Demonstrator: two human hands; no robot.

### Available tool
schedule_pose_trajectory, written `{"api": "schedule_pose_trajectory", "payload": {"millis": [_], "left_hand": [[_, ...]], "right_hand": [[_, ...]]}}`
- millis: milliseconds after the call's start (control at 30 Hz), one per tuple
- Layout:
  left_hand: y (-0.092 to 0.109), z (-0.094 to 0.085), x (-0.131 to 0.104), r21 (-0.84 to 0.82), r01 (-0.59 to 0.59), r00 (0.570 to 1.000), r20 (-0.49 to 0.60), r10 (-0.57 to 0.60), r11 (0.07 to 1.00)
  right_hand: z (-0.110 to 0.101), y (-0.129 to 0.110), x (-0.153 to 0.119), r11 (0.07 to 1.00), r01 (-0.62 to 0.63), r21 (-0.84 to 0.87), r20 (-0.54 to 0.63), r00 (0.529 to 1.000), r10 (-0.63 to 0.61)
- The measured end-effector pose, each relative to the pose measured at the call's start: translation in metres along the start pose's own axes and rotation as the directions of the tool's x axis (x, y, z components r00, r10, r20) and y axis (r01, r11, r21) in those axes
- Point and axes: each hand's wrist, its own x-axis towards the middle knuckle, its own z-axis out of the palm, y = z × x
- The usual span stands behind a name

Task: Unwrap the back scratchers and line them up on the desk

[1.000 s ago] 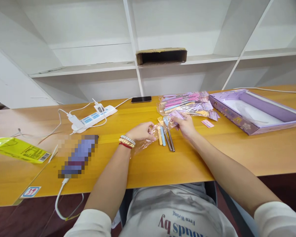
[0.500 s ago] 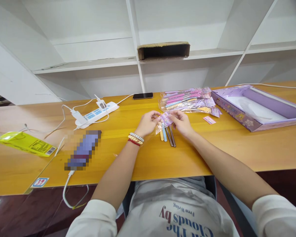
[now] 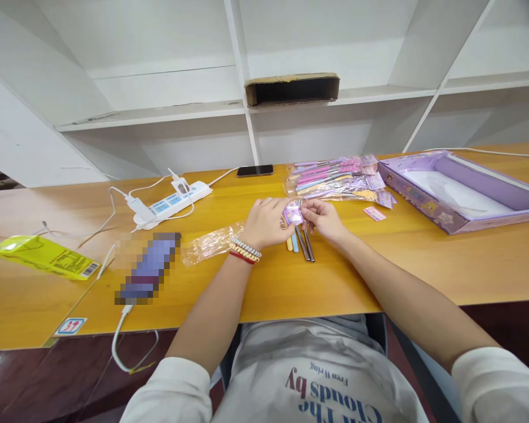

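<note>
Clear wrapper shifted leftward over desk.

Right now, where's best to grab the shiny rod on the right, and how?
I'd pinch the shiny rod by its lower end, from the near side. That thin end pokes out that way, while the top is hidden at the right hand. Another rod lies close on its left, so a light pinch may fit best.

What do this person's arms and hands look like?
No gloves. The left hand has a pale grey-blue bracelet, a cream bracelet and a red band at its wrist; the right hand has none. The off-white sleeves end around the elbows.
</note>
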Motion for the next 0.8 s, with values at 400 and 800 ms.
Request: {"api": "schedule_pose_trajectory", "payload": {"millis": [400,800], "left_hand": [[0.009,0.010,0.001,0.027,0.065,0.998,0.024,-0.066,0.997],[0.007,0.014,0.001,-0.050,0.084,0.996,-0.019,-0.085,0.995]], "right_hand": [[-0.001,0.005,-0.004,0.955,0.159,-0.250,-0.059,0.982,-0.179],[-0.008,-0.001,-0.005,0.693,0.357,-0.627,-0.029,0.878,-0.479]]}}
